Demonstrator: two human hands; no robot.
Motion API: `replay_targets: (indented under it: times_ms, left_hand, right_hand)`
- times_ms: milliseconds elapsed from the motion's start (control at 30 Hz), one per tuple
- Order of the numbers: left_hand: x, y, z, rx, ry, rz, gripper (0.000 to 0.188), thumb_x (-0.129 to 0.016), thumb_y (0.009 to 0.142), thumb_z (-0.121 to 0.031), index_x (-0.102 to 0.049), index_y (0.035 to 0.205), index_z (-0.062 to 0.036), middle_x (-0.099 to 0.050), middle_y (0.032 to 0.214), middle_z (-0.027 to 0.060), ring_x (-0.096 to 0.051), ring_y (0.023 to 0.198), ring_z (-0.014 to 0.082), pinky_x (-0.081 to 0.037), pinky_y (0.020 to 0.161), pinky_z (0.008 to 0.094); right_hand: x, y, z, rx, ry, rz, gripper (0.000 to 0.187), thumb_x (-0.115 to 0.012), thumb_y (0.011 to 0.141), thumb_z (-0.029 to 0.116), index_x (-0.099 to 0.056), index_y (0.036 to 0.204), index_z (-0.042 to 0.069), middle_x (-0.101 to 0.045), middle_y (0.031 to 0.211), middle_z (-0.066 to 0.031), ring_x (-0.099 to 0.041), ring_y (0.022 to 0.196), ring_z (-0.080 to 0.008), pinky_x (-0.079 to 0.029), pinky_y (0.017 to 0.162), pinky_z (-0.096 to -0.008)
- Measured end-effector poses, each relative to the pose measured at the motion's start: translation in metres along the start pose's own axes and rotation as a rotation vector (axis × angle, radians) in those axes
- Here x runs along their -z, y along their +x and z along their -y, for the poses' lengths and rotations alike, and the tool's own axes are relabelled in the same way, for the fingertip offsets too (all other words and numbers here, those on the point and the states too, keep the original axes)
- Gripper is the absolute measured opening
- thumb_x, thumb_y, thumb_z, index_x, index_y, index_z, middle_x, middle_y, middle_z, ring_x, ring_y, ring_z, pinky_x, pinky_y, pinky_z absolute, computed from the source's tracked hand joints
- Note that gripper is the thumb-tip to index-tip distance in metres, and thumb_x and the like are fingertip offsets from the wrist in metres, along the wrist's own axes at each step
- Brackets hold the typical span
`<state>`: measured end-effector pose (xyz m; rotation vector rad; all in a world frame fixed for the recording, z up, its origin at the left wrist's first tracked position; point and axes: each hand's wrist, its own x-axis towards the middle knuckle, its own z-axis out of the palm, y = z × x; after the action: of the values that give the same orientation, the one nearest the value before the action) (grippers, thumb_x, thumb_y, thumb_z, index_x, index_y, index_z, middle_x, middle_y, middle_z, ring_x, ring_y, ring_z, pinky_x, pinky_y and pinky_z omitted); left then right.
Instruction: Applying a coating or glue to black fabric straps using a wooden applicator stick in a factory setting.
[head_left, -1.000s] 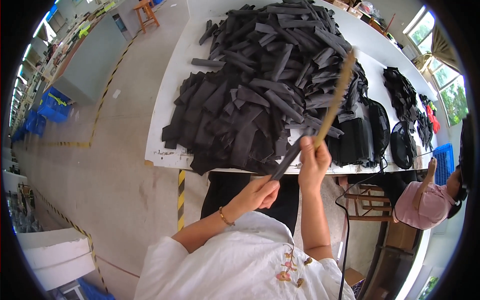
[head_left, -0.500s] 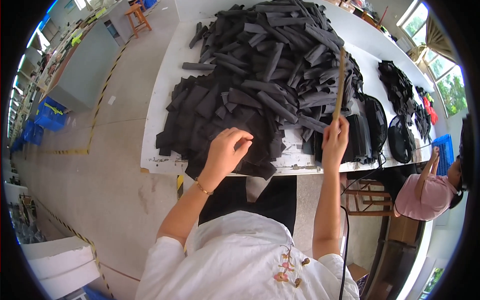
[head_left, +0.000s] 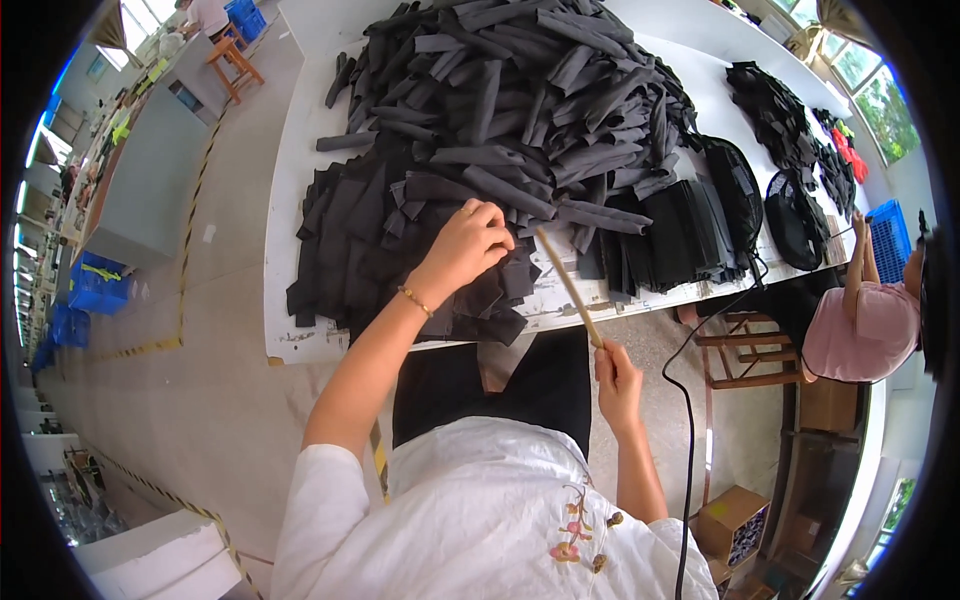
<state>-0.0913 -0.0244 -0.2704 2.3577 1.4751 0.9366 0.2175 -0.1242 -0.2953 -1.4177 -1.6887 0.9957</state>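
Since the earlier frame, left hand (head_left: 468, 243) has travelled further onto the black fabric pile (head_left: 500, 130) and now rests on the near heap of flat pieces, fingers curled down into the cloth, gripping a piece; exactly which one cannot be told. Right hand (head_left: 617, 383) has dropped from bench height to below the bench edge, near the lap. It is closed around the lower end of a thin wooden stick (head_left: 570, 287), which slants up and to the left, its upper tip over the front of the bench (head_left: 290, 200). Gold bracelet (head_left: 415, 300) on left wrist. Pile covers most of the white bench; rolled strips lie behind, flat pieces at front left. Black mesh items (head_left: 795, 215) sit at the right end. Another person in a pink top (head_left: 860, 330) sits at far right.
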Motion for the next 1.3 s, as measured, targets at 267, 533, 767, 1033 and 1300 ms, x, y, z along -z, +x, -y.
replay_targets:
  times_ms: [267, 533, 767, 1033, 1300]
  left_hand:
    - [0.014, 0.012, -0.005, 0.043, -0.082, 0.011, 0.01, -0.071, 0.075, -0.009, -0.07, 0.085, -0.0077, -0.056, 0.09, 0.0027, -0.053, 0.095, 0.0234, -0.045, 0.086, 0.034]
    - [0.014, 0.01, -0.022, -0.045, -0.026, -0.008, 0.008, -0.07, 0.075, -0.01, -0.07, 0.083, -0.0088, -0.057, 0.091, 0.0028, -0.052, 0.098, 0.024, -0.044, 0.087, 0.0351]
    - [0.017, -0.018, -0.115, -0.213, 0.095, -0.279, 0.017, -0.077, 0.07, -0.023, -0.067, 0.081, -0.0156, -0.054, 0.114, 0.0065, -0.048, 0.114, 0.0279, -0.036, 0.097, 0.0445]
    - [-0.024, -0.069, -0.081, 0.711, -1.902, -0.582, 0.03, -0.069, 0.088, -0.027, -0.06, 0.104, -0.004, -0.061, 0.077, 0.0062, -0.064, 0.075, 0.0237, -0.054, 0.076, 0.0385]
    - [0.078, -0.057, -0.037, 0.618, -1.435, -1.291, 0.028, -0.061, 0.094, -0.033, -0.059, 0.103, -0.0068, -0.036, 0.06, -0.0069, -0.026, 0.046, 0.0013, -0.019, 0.042, 0.0211]
  right_hand:
    - [0.005, -0.018, -0.008, 0.172, -0.349, -0.054, 0.013, -0.059, 0.092, 0.011, -0.063, 0.104, 0.009, -0.065, 0.075, -0.013, -0.064, 0.06, -0.0302, -0.047, 0.05, -0.0384]
    - [-0.007, 0.001, 0.0, 0.216, -0.435, -0.036, 0.019, -0.058, 0.092, 0.012, -0.059, 0.111, 0.01, -0.064, 0.073, -0.0145, -0.064, 0.06, -0.0324, -0.048, 0.05, -0.041]
    - [-0.052, 0.037, 0.03, 0.192, 0.164, 0.141, 0.029, -0.053, 0.095, 0.007, -0.054, 0.123, 0.002, -0.053, 0.065, -0.0081, -0.052, 0.058, -0.0129, -0.042, 0.054, -0.0266]
    - [-0.088, 0.007, 0.049, 0.07, 0.279, 0.333, 0.022, -0.049, 0.099, 0.012, -0.058, 0.114, -0.001, -0.048, 0.064, -0.0017, -0.044, 0.06, -0.006, -0.039, 0.053, -0.0249]
    - [-0.064, -0.055, -0.005, 0.069, 0.024, 0.479, 0.013, -0.05, 0.098, 0.012, -0.058, 0.099, 0.002, -0.06, 0.073, -0.0194, -0.062, 0.067, -0.0366, -0.047, 0.059, -0.038]
